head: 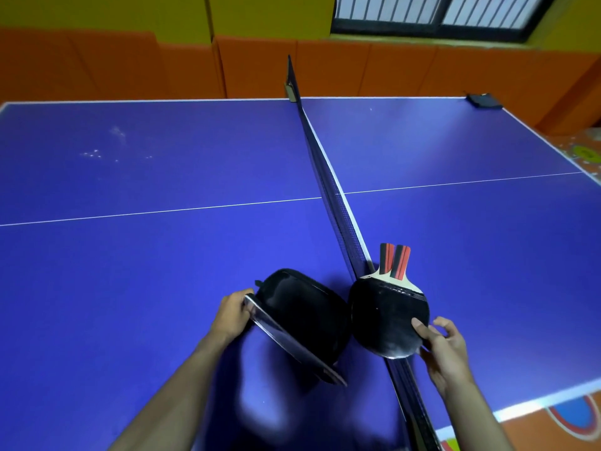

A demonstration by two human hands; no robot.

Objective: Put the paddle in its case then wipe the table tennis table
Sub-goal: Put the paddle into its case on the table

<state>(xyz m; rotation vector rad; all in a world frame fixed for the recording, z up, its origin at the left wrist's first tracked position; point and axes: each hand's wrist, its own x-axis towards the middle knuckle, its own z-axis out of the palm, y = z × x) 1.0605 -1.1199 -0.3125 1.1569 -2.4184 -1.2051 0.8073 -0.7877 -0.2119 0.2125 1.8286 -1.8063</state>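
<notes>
Two black-rubber paddles (pixel 388 315) with red-striped handles are stacked together, handles pointing away from me. My right hand (pixel 442 348) pinches their near edge, thumb on the top face, holding them just above the net. A black paddle case (pixel 302 315) lies unzipped on the blue table (pixel 162 255), left of the net, its cavity facing the paddles. My left hand (pixel 232 315) grips the raised lid at its left edge and holds it up.
The black net (pixel 328 183) runs from the far side to my body between the hands. White specks of dirt (pixel 97 154) mark the far left half. A dark object (pixel 483 100) sits on the far right corner. Orange padded walls surround the table.
</notes>
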